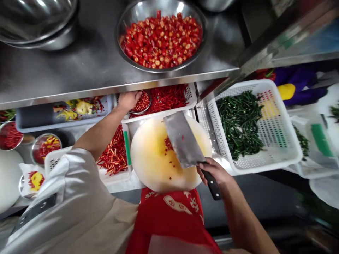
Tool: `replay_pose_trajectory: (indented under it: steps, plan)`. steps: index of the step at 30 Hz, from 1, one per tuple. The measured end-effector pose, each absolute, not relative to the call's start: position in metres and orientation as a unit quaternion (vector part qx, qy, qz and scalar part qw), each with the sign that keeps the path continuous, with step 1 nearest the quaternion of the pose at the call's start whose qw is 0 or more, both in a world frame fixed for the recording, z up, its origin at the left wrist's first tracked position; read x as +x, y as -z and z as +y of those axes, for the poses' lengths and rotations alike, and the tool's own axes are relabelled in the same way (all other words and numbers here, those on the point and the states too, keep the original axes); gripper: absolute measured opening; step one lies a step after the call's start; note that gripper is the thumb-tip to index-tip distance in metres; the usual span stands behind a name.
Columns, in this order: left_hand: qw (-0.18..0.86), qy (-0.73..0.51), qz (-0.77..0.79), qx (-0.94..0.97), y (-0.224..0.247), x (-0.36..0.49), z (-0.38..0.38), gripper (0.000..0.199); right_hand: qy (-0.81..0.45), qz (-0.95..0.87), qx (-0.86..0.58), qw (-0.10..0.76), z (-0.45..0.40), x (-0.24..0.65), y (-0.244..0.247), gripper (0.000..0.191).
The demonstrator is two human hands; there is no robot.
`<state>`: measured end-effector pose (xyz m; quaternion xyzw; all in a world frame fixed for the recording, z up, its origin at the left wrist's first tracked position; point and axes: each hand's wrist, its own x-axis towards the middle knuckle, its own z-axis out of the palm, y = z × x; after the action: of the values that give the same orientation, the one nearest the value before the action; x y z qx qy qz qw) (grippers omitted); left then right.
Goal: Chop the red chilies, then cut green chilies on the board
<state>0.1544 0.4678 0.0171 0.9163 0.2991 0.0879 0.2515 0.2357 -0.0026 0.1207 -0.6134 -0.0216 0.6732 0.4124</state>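
Note:
My right hand (214, 171) is wrapped round the black handle of a cleaver (182, 141). The broad blade lies tilted over a round white cutting board (148, 151), stained yellow in the middle. Small bits of red chili (168, 144) are scattered on the board, some partly under the blade. Under the shelf edge, my left hand (129, 100) grips the left rim of a small metal bowl (142, 102) of chopped red chilies; its fingers are partly hidden. That bowl sits in a white basket (192, 96) holding whole dried red chilies (169, 97).
A steel shelf (95, 60) overhangs the work area, bearing a large bowl (161, 65) of cut chilies and stacked metal bowls (60, 38). A white basket (288, 141) of green chilies stands right. More red chilies (115, 155) fill a container left of the board, near a grey tray (34, 118).

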Motion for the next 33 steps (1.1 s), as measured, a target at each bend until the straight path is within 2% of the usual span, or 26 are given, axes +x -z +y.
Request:
replay_pose_trajectory:
  steps: [3,5,8,12,19,21,24,28,33]
  plan:
    - [0.287,-0.151,0.244,0.914,-0.038,0.140,0.416,0.048,-0.598,-0.022,-0.704,0.384,-0.068,0.221,-0.125,0.043]
    - [0.323,-0.146,0.172,0.919,-0.043,0.130,0.367,0.046,-0.549,-0.005,-0.745,0.379,-0.102,0.212,-0.123,0.046]
    - [0.349,-0.095,0.105,0.927,-0.031,0.127,0.297,0.053,-0.517,0.025,-0.758,0.396,-0.134,0.203,-0.110,0.045]
    - [0.334,-0.079,0.117,0.932,-0.008,0.152,0.244,0.065,-0.520,0.036,-0.742,0.422,-0.145,0.208,-0.084,0.040]
    - [0.356,-0.075,0.060,0.929,-0.017,0.166,0.223,0.047,-0.552,-0.022,-0.704,0.446,-0.103,0.249,-0.066,0.034]
    - [0.351,-0.086,0.097,0.927,-0.020,0.162,0.224,0.044,-0.562,-0.042,-0.696,0.444,-0.087,0.261,-0.067,0.032]
    - [0.331,-0.103,0.179,0.921,-0.020,0.161,0.224,0.052,-0.576,-0.066,-0.684,0.443,-0.067,0.274,-0.067,0.027]
    - [0.337,-0.067,0.155,0.926,-0.015,0.156,0.215,0.070,-0.595,-0.093,-0.673,0.429,-0.051,0.281,-0.063,0.022]
    - [0.351,-0.104,0.199,0.909,-0.012,0.139,0.192,0.077,-0.623,-0.119,-0.659,0.403,-0.043,0.274,-0.061,0.018]
